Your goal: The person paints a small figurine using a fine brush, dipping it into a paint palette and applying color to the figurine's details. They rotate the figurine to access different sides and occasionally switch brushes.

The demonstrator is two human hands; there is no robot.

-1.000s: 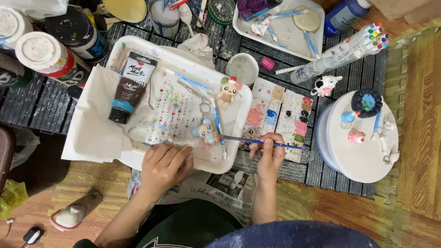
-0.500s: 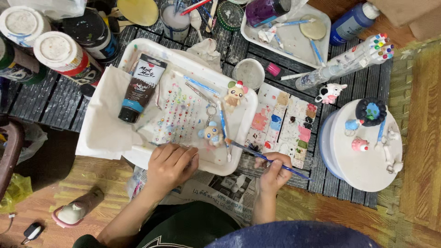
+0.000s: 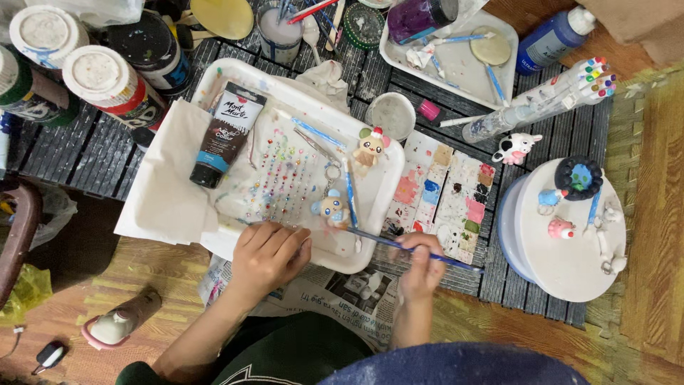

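My right hand grips a thin blue paintbrush whose tip reaches left toward a small blue figurine on a keyring. The figurine lies in a white tray. My left hand rests on the tray's near edge, fingers curled, touching a clear sheet of coloured stick-on gems. A second small figurine with a red and green top lies further back in the tray, beside a black paint tube. A paint-stained white palette sits just right of the tray.
Paint jars crowd the back left. A round white tub lid at the right carries small painted pieces. A cow figurine, a bundle of markers, a second tray and a blue bottle lie behind. Newspaper is under my hands.
My right hand with the brush drew back toward me and to the right, then held near the tray's front corner. My left hand stayed on the tray edge.
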